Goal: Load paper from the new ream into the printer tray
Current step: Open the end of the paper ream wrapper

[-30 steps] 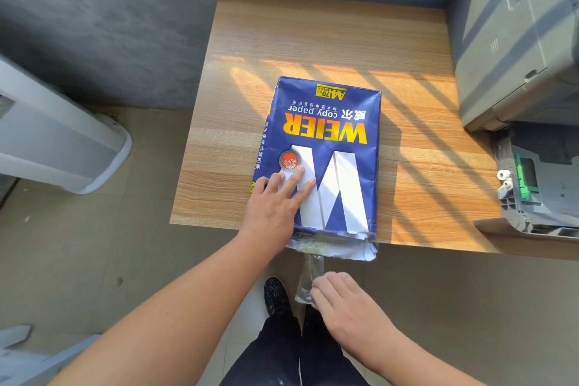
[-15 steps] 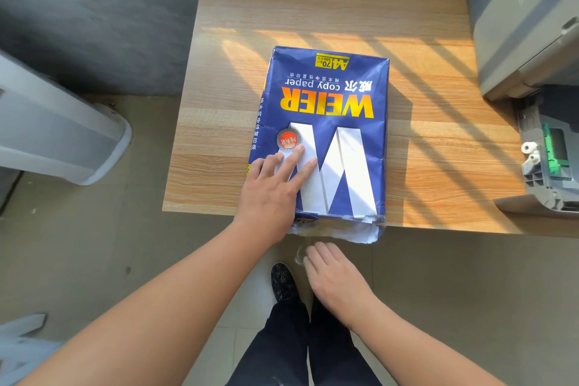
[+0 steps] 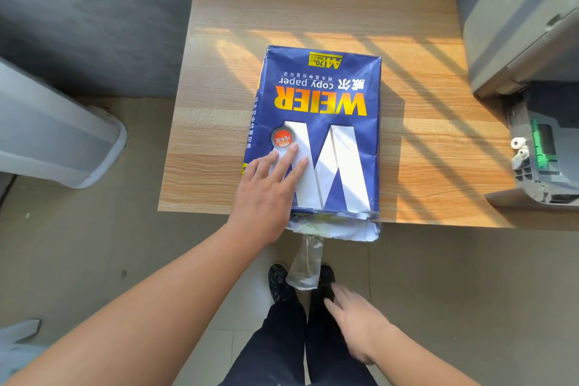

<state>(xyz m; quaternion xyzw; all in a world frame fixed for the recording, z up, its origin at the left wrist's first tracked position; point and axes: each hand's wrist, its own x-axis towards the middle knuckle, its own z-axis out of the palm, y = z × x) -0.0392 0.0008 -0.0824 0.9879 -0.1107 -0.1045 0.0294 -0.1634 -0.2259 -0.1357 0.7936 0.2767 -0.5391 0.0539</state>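
A blue WEIER copy paper ream [image 3: 322, 97] lies flat on the wooden table [image 3: 313, 0], its near end sticking out over the table's front edge. That end is torn, with white wrapper showing. My left hand [image 3: 266, 197] presses flat on the ream's near left corner, fingers spread. A clear strip of tape or film [image 3: 305, 263] hangs down from the torn end. My right hand [image 3: 357, 323] is below the table edge, fingers apart and blurred, just right of the strip's lower end and holding nothing.
A grey printer [image 3: 517, 9] stands at the table's right side, with an opened section [image 3: 545, 153] showing green and white parts. A white slanted appliance [image 3: 47, 135] stands on the floor at left. My dark trousers and shoes [image 3: 279, 282] are below the strip.
My right hand has dropped down and toward me, away from the ream's torn end. The clear strip now hangs free and longer. My left hand has stayed on the ream.
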